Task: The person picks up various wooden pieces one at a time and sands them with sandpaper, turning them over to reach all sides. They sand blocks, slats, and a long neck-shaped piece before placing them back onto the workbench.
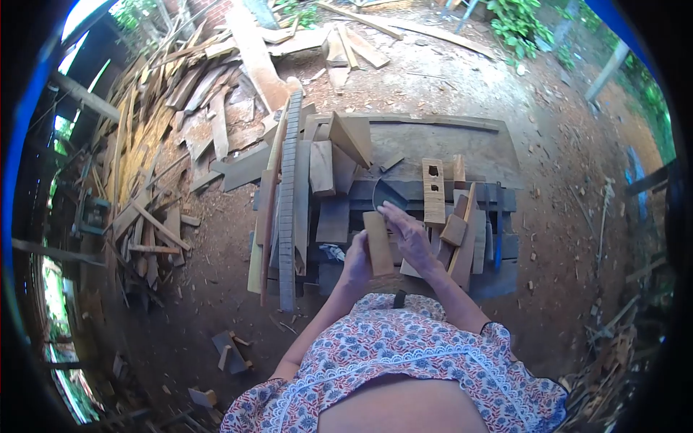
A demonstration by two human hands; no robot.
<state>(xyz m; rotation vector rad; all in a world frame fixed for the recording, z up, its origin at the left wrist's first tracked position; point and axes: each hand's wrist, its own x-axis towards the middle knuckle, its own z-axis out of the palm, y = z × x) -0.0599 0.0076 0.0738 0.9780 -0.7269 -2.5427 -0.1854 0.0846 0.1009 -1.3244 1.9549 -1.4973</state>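
Observation:
My left hand (pixel 355 258) is closed on the side of a flat wooden block (pixel 379 245), which stands tilted just above the near edge of the bench. My right hand (pixel 410 234) is on the block's other side, its fingertips pinching the lower edge of a dark, curved, thin sheet (pixel 390 195) that looks like sandpaper. Right of this hand lies a pale wooden block with two dark holes (pixel 433 191). A smaller wooden block (pixel 453 229) rests on narrow strips beside it. Part of the right palm is hidden.
A low bench (pixel 447 148) carries boards and offcuts. Along its left side runs a long notched strip (pixel 289 195). A saw-like tool with a blue part (pixel 498 249) lies at the right. Scrap wood is piled on the ground (pixel 155 238) to the left.

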